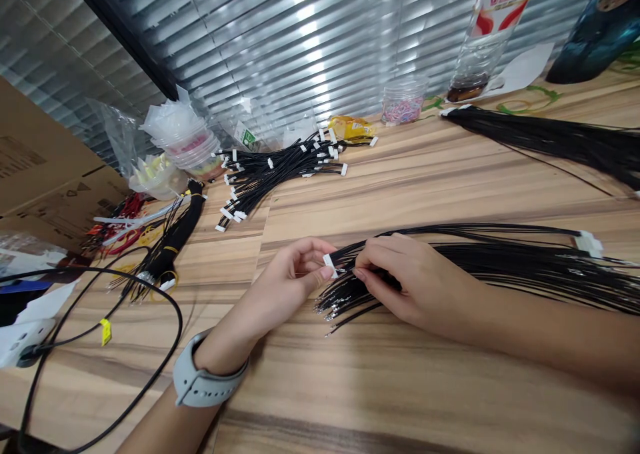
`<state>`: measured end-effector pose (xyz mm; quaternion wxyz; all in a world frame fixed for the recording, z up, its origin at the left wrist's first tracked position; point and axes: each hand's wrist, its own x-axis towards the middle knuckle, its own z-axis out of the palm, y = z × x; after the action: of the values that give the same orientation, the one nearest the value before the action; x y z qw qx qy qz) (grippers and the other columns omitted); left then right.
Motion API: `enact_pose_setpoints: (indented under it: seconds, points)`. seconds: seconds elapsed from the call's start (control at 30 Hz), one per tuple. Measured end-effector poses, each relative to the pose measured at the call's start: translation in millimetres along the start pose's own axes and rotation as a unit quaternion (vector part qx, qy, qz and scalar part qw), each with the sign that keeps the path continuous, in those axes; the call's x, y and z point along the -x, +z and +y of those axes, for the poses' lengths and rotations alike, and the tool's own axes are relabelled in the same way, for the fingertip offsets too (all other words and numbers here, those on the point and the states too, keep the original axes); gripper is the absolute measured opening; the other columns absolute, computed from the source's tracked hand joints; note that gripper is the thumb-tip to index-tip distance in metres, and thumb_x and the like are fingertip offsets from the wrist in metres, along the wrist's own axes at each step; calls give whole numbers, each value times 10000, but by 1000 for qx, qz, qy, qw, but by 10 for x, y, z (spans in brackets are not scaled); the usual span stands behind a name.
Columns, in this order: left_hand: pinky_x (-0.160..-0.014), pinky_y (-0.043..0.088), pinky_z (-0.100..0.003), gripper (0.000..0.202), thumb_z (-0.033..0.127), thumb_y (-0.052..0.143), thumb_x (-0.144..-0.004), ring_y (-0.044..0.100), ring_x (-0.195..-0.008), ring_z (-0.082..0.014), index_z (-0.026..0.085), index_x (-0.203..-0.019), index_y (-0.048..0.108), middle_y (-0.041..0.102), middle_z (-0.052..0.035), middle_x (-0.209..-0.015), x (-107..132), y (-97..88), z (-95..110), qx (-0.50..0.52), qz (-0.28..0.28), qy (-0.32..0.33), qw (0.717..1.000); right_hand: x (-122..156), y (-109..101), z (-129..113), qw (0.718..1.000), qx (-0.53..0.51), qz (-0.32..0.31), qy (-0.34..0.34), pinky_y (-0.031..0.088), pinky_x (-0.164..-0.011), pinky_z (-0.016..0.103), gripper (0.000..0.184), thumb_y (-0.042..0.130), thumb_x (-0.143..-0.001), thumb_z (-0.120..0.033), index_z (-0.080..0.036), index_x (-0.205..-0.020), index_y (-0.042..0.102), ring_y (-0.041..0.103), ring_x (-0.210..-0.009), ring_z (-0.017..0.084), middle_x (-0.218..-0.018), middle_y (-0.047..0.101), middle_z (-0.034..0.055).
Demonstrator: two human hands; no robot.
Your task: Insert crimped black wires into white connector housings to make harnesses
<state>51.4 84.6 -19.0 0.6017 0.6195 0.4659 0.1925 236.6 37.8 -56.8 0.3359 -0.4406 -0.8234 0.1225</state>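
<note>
Wiring partway: one white connector in the fingers, many terminal ends loose

Left hand (287, 286): grip pinched, thumb against fingers, has hold of a white connector (330, 265). Right hand (415, 281): grip closed, thumb to index, over black wires (490, 261); exact strand hidden, can't tell. Connector and wires sit mid-table, wires running toward the right edge of the table (400, 394).

Progress, judged: some wires appear to enter the held connector, how many can't tell. Plenty left: metal terminals (330, 304) lie bare below the left fingertips. A white connector cluster (590, 244) shows at the wires' other end, near the right edge. Pile of black harnesses (275, 171) toward the far edge looks finished, connectors on both ends. Harness bundle (550, 137) at the far right has white ends too. Banded wire bundle (175, 237), toward the left edge, shows many bare metal ends; looks unused.

Counts: hands 2; connector in hand 1; cluster 1, pieces can't separate; harness pile 1, well over ten connectors, overlap blocks exact count; far-right bundle 1; banded bundle 1; loose wires dozens, uncountable. Along far edge: labelled clear bottle (495, 27) 1, dark blue bottle (590, 34) 1, jar (403, 104) 1, yellow packet (350, 127) 1.
</note>
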Motion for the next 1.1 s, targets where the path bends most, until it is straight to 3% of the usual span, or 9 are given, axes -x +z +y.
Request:
enact_pose_setpoints:
  seconds: [0.47,0.7,0.93,1.1]
  points:
    - [-651,364,-211,216,192,628,-753,479,-679,-90,155,-954,557,523,21,-725,5,11,6,-11,-6,5,1000,-6,11,-5,1000,28,10,0,386,-602,261,172,435,-843,-135,-142,-718,554,510,-627,140,-676,585,33]
    - [-639,367,-216,218,190,631,-744,504,-697,-101,157,-947,558,553,5,-756,-5,10,-18,-3,-15,5,1000,-21,4,-2,1000,-10,0,-21,369,-587,238,138,452,-818,-122,-152,-737,559,498,-616,122,-671,584,16]
    - [-590,361,-202,199,182,634,-733,491,-648,-90,156,-920,570,554,12,-731,3,38,-8,-15,0,-7,1000,-3,25,21,1000,3,-5,9,378,-603,250,163,443,-835,-134,-137,-749,581,513,-640,131,-706,602,32]
    - [-554,347,-201,208,211,650,-728,481,-623,-91,153,-917,585,546,15,-707,15,50,-5,-22,5,-5,1000,-10,35,42,1000,7,-17,-6,388,-632,260,178,435,-851,-140,-139,-769,592,524,-669,137,-734,613,34]
